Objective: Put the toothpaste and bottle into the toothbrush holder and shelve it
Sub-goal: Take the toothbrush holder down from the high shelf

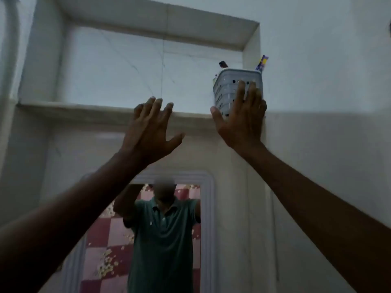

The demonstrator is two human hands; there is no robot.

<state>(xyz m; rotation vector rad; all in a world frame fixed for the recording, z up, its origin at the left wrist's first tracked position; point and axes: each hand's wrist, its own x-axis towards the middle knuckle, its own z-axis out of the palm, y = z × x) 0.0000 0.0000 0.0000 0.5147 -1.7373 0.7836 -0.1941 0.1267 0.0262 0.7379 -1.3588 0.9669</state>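
The toothbrush holder (229, 89) stands on the shelf (84, 107) at the niche's right end; the right hand (241, 119) lies flat against its front, fingers straight, grip wide, hiding its lower part; the left hand (151, 130) hangs spread and empty; only a dark tip (223, 64) and a purple-yellow toothpaste end (262, 63) show above the rim; the bottle cannot be made out for certain.

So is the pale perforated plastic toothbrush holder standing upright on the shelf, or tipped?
Upright: the perforated plastic holder sits on the marble shelf, rim level, right hand flat against it.
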